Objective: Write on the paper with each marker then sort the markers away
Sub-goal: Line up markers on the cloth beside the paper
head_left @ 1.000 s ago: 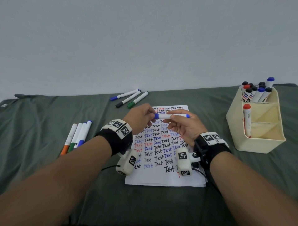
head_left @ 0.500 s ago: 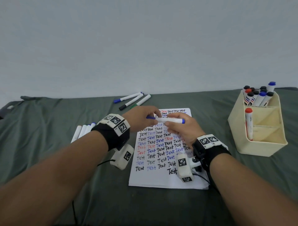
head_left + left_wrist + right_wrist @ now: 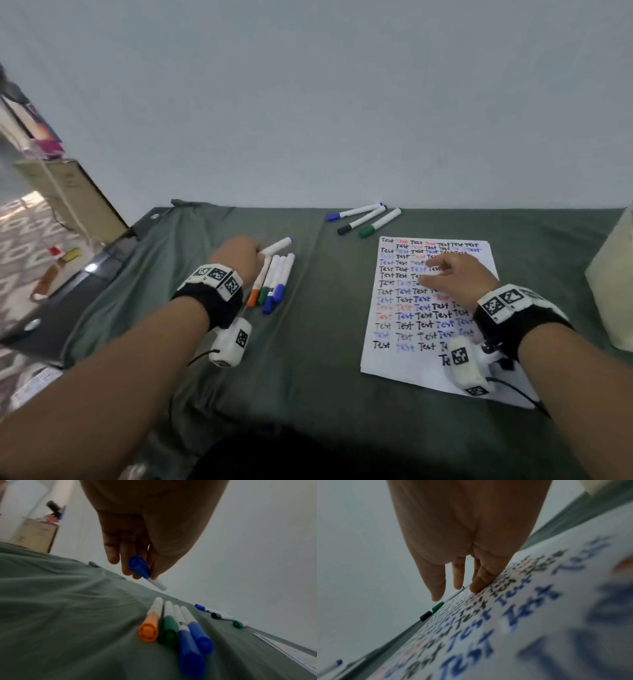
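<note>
Left hand [image 3: 137,536] grips a blue-capped marker [image 3: 145,572] w/ thumb and fingers, cap end toward the wrist, white barrel poking out past the fingertips. It's held just above a row of four markers [image 3: 272,281] on the green cloth [image 3: 308,342]. In the left wrist view that row reads orange cap [image 3: 148,631], green cap [image 3: 169,630], then two blue caps [image 3: 192,655], lying side by side and touching, caps toward the person. From the head view the held marker's far end [image 3: 277,245] angles up and to the right, over the far ends of the row.

Right hand [image 3: 452,274] is open, fingers loosely spread, resting on the paper [image 3: 404,363]; it holds nothing. Right wrist view shows the fingertips [image 3: 477,586] touching the sheet, thumb apart from them. Paper is covered in rows of "Test" in black, blue and red/orange ink, and lies flat on the cloth to the right of the row.

Three more markers [image 3: 363,219] lie near the back edge by the wall, just beyond the paper's top left corner: blue, black and green caps, fanned slightly. A cream container [image 3: 609,274] sits at the far right edge, mostly cut off; can't see inside it. Left of the table, a cardboard box [image 3: 68,202] and patterned floor, blurred.
</note>
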Motion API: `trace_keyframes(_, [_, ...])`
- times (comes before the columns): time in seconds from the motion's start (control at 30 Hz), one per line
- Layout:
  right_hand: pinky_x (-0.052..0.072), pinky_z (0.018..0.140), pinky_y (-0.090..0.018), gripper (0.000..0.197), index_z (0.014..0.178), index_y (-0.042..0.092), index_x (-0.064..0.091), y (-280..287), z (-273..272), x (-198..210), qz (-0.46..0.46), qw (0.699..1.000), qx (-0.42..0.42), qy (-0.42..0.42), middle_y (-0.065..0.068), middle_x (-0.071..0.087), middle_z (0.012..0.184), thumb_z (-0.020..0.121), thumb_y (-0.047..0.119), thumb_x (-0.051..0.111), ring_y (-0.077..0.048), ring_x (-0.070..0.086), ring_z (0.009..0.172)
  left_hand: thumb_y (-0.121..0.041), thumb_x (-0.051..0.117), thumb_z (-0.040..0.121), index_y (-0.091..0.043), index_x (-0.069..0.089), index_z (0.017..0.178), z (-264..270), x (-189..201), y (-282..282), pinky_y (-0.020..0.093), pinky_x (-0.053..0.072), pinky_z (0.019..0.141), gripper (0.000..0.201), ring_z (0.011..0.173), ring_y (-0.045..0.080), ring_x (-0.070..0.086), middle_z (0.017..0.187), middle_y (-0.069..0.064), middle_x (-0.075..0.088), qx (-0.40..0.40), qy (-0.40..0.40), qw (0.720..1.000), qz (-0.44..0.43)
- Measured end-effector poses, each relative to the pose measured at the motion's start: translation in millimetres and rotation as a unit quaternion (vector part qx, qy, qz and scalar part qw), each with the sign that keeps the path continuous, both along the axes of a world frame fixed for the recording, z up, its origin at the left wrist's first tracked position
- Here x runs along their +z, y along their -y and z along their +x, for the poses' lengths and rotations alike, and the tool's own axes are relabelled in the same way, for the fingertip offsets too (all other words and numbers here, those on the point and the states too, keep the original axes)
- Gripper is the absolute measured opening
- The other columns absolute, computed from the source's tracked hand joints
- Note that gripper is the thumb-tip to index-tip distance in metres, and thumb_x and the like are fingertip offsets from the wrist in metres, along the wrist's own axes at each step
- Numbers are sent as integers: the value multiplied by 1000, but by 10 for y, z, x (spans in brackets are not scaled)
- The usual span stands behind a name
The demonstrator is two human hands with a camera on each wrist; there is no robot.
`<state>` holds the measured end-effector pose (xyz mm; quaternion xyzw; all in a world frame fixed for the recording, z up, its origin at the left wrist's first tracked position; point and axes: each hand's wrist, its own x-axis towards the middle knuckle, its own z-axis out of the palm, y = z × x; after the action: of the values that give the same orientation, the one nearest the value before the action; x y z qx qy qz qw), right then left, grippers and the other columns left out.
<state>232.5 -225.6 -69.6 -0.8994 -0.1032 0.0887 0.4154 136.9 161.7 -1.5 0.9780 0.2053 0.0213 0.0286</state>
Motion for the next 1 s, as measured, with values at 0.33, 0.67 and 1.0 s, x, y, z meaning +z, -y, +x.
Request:
trace_keyframes(0.33, [38, 89, -26, 34, 113, 20, 69, -76, -26, 251, -180, 980, 67, 57, -3, 60, 136, 86, 39, 78, -21, 56, 121, -29, 61, 82, -13, 76, 78, -255, -117, -115, 27, 45, 60, 23, 76, 29, 66, 72, 5, 67, 70, -14, 997, -41])
trace_keyframes(0.67, [40, 85, -27, 39, 122, 25, 63, 62, -49, 302, -296, 948, 106, 48, -3, 54, 131, 89, 42, 73, -17, 53, 107, -23, 55, 84, -32, 56, 125, -4, -357, 421, 27, 39, 75, 42, 105, 24, 62, 119, -6, 67, -37, -16, 997, -66])
trace_keyframes(1.0, [43, 98, -33, 43, 127, 27, 60, 176, -82, 389, -307, 944, 114, 42, -2, 52, 138, 89, 45, 73, -22, 53, 122, -35, 33, 95, -45, 40, 131, 55, -566, 461, 36, 39, 86, 38, 124, 21, 42, 116, -6, 53, -52, -22, 997, -55])
